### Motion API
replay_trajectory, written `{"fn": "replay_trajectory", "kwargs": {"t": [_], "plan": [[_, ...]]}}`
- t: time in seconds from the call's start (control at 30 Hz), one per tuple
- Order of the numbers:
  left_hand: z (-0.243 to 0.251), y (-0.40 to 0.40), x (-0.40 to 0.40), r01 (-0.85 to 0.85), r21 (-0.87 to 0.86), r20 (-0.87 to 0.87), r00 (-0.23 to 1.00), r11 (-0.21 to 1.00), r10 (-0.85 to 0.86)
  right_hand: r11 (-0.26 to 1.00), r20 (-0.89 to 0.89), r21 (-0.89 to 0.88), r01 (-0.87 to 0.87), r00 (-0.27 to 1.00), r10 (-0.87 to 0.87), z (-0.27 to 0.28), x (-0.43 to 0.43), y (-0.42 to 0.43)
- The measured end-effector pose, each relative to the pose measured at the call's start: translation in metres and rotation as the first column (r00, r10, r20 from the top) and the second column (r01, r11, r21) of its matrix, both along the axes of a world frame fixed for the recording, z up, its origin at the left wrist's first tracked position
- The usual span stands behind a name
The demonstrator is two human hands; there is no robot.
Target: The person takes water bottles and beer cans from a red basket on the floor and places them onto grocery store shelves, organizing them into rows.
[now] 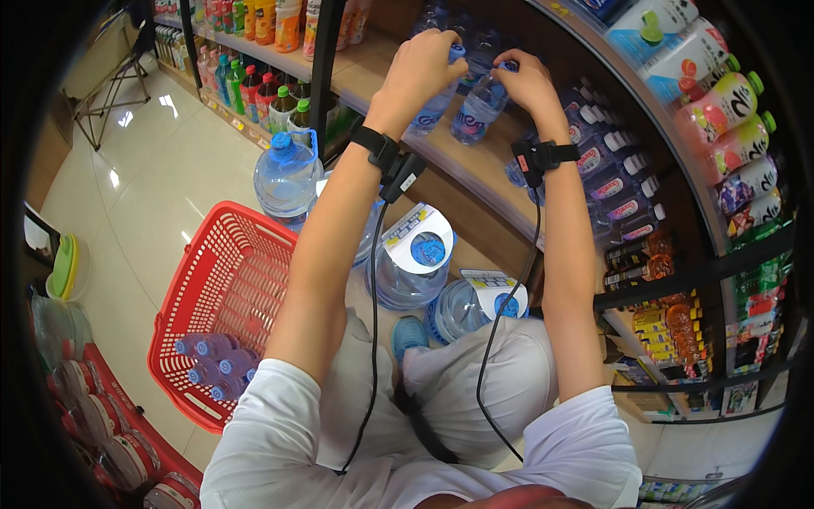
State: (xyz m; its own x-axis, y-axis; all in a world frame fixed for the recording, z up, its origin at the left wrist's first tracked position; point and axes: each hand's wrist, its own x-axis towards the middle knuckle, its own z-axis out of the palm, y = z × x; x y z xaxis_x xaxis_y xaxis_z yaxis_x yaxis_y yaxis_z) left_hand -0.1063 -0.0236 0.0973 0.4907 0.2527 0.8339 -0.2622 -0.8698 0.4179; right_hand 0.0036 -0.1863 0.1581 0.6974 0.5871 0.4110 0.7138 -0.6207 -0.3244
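My left hand (427, 63) grips the blue cap of a clear plastic water bottle (434, 109) standing near the shelf's front edge. Just right of it, my right hand (524, 75) has its fingers around the cap of a second water bottle (474, 114), which leans slightly. Both bottles carry blue and pink lettering. More clear bottles (483, 48) stand behind them on the wooden shelf (467, 162). A red plastic basket (166, 312) sits on the floor to my left, with several small blue-capped bottles (219, 366) at its near end.
Large water jugs (407, 280) stand on the floor before my knees, against the shelf. Rows of bottles (604, 168) fill the shelf at right. A black shelf post (325, 70) rises left of my hands. A folding chair (105, 60) stands at upper left, wrapped packs (127, 455) at lower left.
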Motion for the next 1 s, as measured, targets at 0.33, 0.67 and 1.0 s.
{"fn": "replay_trajectory", "kwargs": {"t": [0.33, 0.67, 1.0], "plan": [[-0.024, 0.001, 0.023, -0.032, 0.039, -0.017, 0.999, 0.999, 0.033, 0.996, 0.179, -0.081, -0.039, 0.982, 0.053, -0.015, -0.002, 0.016], [-0.063, 0.054, 0.003, 0.153, -0.255, -0.525, 0.807, 0.955, -0.27, 0.984, 0.01, -0.042, -0.171, 0.985, 0.172, -0.039, 0.003, 0.028], [-0.093, 0.078, 0.02, 0.05, -0.37, -0.408, 0.888, 0.928, -0.21, 0.991, 0.21, -0.107, 0.076, 0.976, -0.053, -0.056, 0.031, 0.077]]}}
